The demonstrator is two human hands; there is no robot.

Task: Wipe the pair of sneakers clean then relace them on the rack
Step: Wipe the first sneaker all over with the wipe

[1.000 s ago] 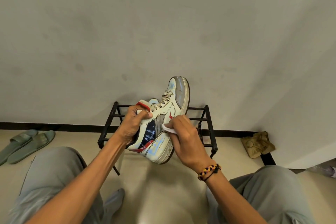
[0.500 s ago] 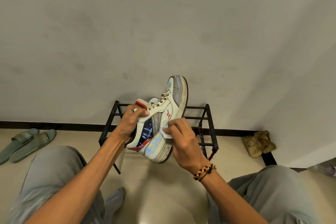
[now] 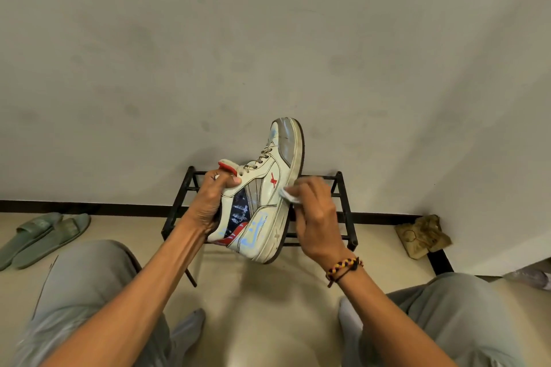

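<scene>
Above the black rack (image 3: 343, 208), our left hand (image 3: 208, 202) grips the collar of a scuffed white, laced sneaker (image 3: 268, 202), toe pointing up, sole rightward, while our right hand (image 3: 316, 217) pinches a white wipe (image 3: 286, 194) against its side.

The sneaker (image 3: 265, 199) sits at centre, toe toward 12 o'clock, in front of the rack (image 3: 343, 211). The left hand (image 3: 208, 202) is at its 9 o'clock, the right hand (image 3: 316, 220) with cloth (image 3: 286, 194) at 3 o'clock. Sandals (image 3: 41, 235) lie far toward 9 o'clock.
</scene>
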